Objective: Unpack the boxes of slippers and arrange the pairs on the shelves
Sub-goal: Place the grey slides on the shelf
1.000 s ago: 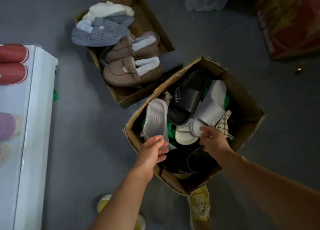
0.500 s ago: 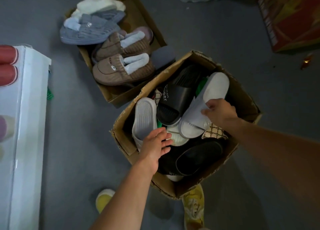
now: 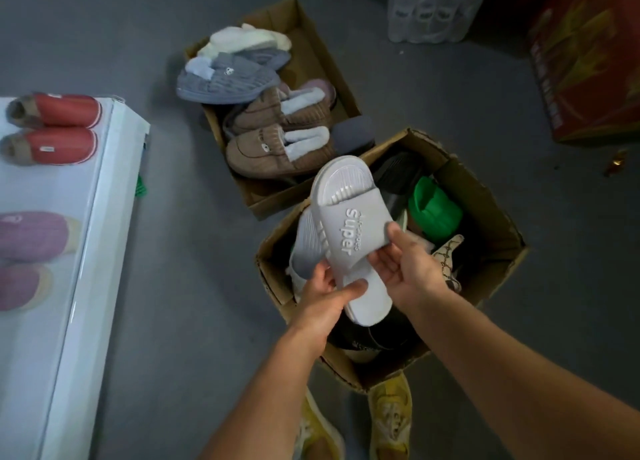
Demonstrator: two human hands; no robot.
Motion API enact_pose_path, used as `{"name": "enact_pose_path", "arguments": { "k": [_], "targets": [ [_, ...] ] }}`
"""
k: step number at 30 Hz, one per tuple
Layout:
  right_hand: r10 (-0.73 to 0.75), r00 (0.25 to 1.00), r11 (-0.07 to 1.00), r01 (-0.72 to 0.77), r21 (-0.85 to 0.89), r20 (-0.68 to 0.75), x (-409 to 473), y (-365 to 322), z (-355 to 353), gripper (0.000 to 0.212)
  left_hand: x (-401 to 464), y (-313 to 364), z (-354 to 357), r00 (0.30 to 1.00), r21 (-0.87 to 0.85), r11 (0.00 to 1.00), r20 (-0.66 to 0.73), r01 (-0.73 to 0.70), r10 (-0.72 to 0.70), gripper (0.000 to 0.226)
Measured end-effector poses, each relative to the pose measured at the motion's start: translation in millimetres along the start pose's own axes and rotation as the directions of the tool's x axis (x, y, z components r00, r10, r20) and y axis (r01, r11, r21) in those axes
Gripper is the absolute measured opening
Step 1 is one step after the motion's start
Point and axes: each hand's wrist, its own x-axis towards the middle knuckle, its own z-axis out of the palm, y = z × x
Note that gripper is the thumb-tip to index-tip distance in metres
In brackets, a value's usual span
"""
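Observation:
Above the near cardboard box point(image 3: 485, 196) I hold a pair of grey slide slippers. The top one point(image 3: 349, 231) faces up, its strap reading "super". My right hand point(image 3: 405, 269) grips it by the strap's side. The second grey slide point(image 3: 306, 248) lies under it, mostly hidden. My left hand point(image 3: 329, 297) holds both near the toe end, thumb across the top sole. Black slides point(image 3: 394, 179), a green slipper point(image 3: 434, 210) and a patterned one point(image 3: 450, 255) remain in the box.
A far box point(image 3: 311, 61) holds blue point(image 3: 228, 82), white and brown fleece slippers point(image 3: 273, 151). At left a white shelf point(image 3: 114, 169) carries red slippers point(image 3: 52, 127) and pink slippers point(image 3: 31, 234). A red carton point(image 3: 588, 61) and a wrapped bottle pack point(image 3: 436, 6) stand at the back. My yellow shoes point(image 3: 389, 414) are below.
Both hands have lifted the two grey slides out of the near box and brought them together, one on top of the other. The view has tilted, showing more of the shelf.

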Motion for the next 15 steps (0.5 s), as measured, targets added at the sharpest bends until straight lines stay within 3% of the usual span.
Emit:
{"name": "enact_pose_path", "arguments": {
  "k": [2, 4, 6, 8, 12, 15],
  "targets": [
    [0.044, 0.999, 0.999, -0.045, 0.032, 0.016, -4, 14, 7, 0.028, -1, -6, -9, 0.997, 0.067, 0.998, -0.075, -0.011, 0.016, 0.075],
    [0.065, 0.997, 0.997, -0.066, 0.030, 0.048, -6, 26, 13, 0.022, -1, -12, -19, 0.980, 0.060, 0.996, -0.184, -0.062, 0.072, 0.055],
    [0.072, 0.991, 0.997, -0.068, -0.040, 0.111, -8, 37, 19, 0.017, 2, -17, -32, 0.948, 0.023, 0.991, -0.290, -0.133, 0.134, 0.039],
    [0.062, 0.988, 0.986, -0.039, -0.164, 0.141, -7, 46, 21, 0.022, 3, -19, -47, 0.911, 0.045, 0.983, -0.370, -0.177, 0.181, 0.037],
    [0.015, 1.000, 0.944, -0.009, -0.329, 0.016, 11, 55, 15, 0.018, 8, -20, -84, 0.847, 0.027, 0.973, -0.486, -0.229, 0.213, 0.033],
    [0.032, 0.996, 0.914, -0.063, -0.400, -0.084, 33, 62, 12, 0.017, 12, -21, -112, 0.857, -0.073, 0.963, -0.477, -0.258, 0.194, 0.032]
  ]
}}
